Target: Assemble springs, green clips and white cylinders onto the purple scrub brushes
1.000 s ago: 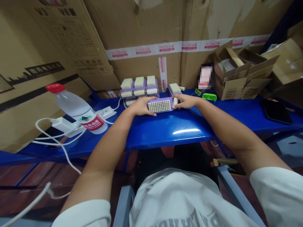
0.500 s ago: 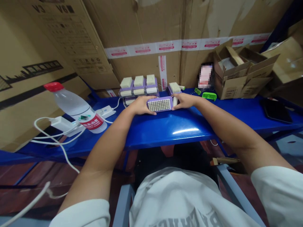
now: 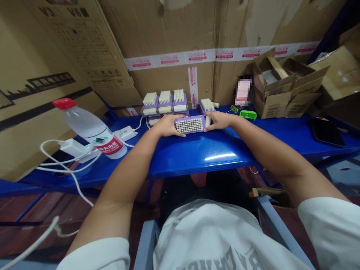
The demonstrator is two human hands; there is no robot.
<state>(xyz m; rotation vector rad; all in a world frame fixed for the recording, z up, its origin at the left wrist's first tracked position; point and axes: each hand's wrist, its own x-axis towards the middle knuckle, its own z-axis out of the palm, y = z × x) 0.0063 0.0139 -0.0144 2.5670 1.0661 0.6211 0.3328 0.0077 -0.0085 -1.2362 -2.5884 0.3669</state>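
Note:
Both my hands rest on a purple rectangular brush block [image 3: 189,125] with short cream bristles facing up, lying on the blue metal bench [image 3: 197,159]. My left hand [image 3: 168,125] holds its left end. My right hand [image 3: 221,120] grips its right end and touches a small cream cylinder [image 3: 208,120] standing by that end. Behind my hands stand several similar purple brushes [image 3: 164,103] in a row, with their lower parts partly hidden by my left hand. Another purple brush [image 3: 207,105] sits just beyond my right hand.
A capped water bottle [image 3: 92,129] lies left, among white cables [image 3: 70,168] and a white power adapter [image 3: 125,132]. Right are a green plastic clip [image 3: 248,115], a black tablet [image 3: 326,132] and open cardboard boxes [image 3: 272,90]. Large cartons stand behind the bench.
My hands and the brush block stay in place on the bench. The whole view shifts only slightly as my head moves.

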